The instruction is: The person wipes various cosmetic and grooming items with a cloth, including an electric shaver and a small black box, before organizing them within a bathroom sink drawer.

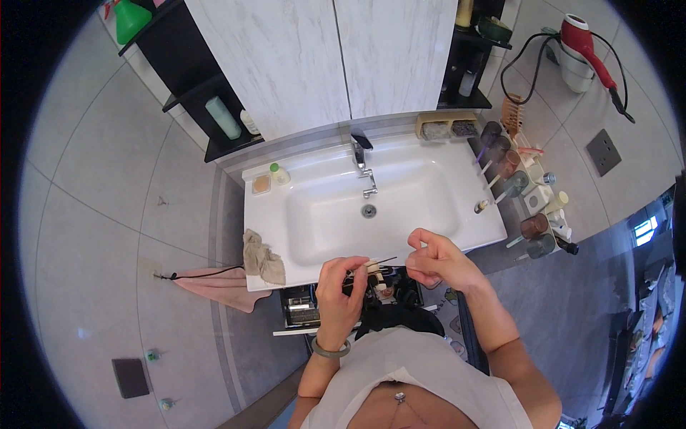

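My left hand [339, 293], with a bangle at its wrist, is closed by the front edge of the white sink [314, 222]. A thin dark stick [386, 259] juts from its fingertips toward the right; its exact kind does not show. Just right of the stick's tip is my right hand [439, 263], apart from it. Its fingers are curled in, and whatever they may hold is hidden or too small to name. Below both hands a drawer [293, 332] stands pulled out, with several small dark and pale items inside, partly covered by my hands.
A beige cloth [263, 257] hangs over the sink's left corner. Behind it are a soap dish [261, 184] and a small green-capped bottle [279, 174]. The faucet [361, 150] stands at the back. Cups and brushes line the right wall, below a red hair dryer [587, 50].
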Motion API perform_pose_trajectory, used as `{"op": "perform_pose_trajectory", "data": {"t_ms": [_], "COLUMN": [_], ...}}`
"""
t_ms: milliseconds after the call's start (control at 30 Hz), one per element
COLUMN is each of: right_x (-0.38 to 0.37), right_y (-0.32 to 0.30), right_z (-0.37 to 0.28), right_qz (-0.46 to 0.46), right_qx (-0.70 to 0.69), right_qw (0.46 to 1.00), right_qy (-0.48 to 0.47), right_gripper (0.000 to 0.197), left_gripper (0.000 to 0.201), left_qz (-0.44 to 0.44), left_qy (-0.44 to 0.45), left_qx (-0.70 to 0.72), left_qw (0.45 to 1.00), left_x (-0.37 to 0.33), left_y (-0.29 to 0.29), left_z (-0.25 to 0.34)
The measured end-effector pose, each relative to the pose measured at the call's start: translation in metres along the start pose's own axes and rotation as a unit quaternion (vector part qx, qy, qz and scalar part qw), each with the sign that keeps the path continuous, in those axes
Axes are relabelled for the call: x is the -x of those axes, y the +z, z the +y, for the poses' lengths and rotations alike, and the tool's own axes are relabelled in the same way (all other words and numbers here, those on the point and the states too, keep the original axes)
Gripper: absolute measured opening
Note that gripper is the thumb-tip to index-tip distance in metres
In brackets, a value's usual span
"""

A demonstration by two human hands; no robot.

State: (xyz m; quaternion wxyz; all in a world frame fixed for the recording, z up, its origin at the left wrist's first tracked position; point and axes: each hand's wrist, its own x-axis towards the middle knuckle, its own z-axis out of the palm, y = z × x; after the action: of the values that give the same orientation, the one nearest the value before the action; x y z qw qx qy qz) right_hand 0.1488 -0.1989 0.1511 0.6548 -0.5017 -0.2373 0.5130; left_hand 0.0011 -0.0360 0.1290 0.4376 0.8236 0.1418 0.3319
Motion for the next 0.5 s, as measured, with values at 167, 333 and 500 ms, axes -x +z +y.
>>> {"op": "perform_pose_trajectory", "data": {"t_ms": [167,333,500], "right_x": [-0.006,-0.014,-0.019], "right_y": [-0.002,-0.004,0.005], "right_z": [0.002,0.017,0.039], "right_qz": [-0.002,-0.021,0.011], "right_qx": [-0.053,-0.127,-0.047], "right_qw": [0.997,0.991,0.996], "right_qy": [0.049,0.035,-0.077], "right_gripper": [0.019,0.023,0.025], "left_gripper": [0.013,0.011,0.012], "left_qz": [-0.003,-0.003,-0.016], "left_qy": [0.007,0.018,-0.009], "left_qx": [0.010,0.002,0.024], "left_qw": [1.000,1.000,1.000], "left_x": [0.001,0.004,0.007], "left_y": [0.000,0.000,0.001], "left_z": [0.006,0.003,0.000]}}
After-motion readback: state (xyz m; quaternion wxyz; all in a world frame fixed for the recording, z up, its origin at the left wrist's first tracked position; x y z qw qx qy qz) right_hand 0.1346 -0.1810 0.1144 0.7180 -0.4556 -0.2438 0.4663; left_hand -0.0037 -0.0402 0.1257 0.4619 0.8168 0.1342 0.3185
